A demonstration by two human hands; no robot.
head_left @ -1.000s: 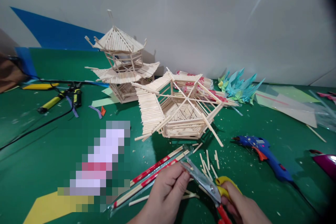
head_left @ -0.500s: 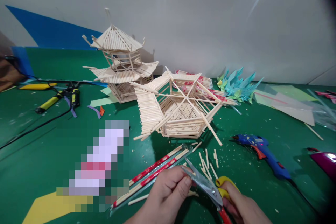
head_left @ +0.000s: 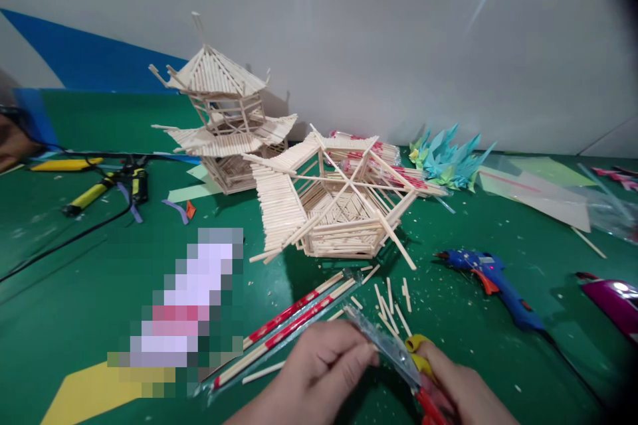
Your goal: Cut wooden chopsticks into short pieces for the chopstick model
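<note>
At the bottom edge my left hand [head_left: 319, 368] pinches a thin wooden stick whose end meets the blades of the scissors [head_left: 399, 362]. My right hand [head_left: 461, 388] is closed round the scissors' yellow and red handles. Just left of my hands lies a clear sleeve of wrapped chopsticks [head_left: 294, 322] with red print. Several short cut stick pieces [head_left: 393, 302] lie scattered just beyond the blades. Farther back stands a half-built hexagonal stick model [head_left: 339, 206], and behind it a two-tier stick pagoda [head_left: 224, 123].
A blue glue gun [head_left: 491, 279] lies at the right with its cord trailing off. Yellow-handled pliers [head_left: 107, 186] and a black cable lie far left. Folded teal paper shapes [head_left: 451, 159] sit by the white wall. A magenta object [head_left: 611, 295] is at the right edge.
My hands and the scissors have shifted slightly, and the blades have closed in on the stick between my left fingers. The view has tilted a little to the right.
</note>
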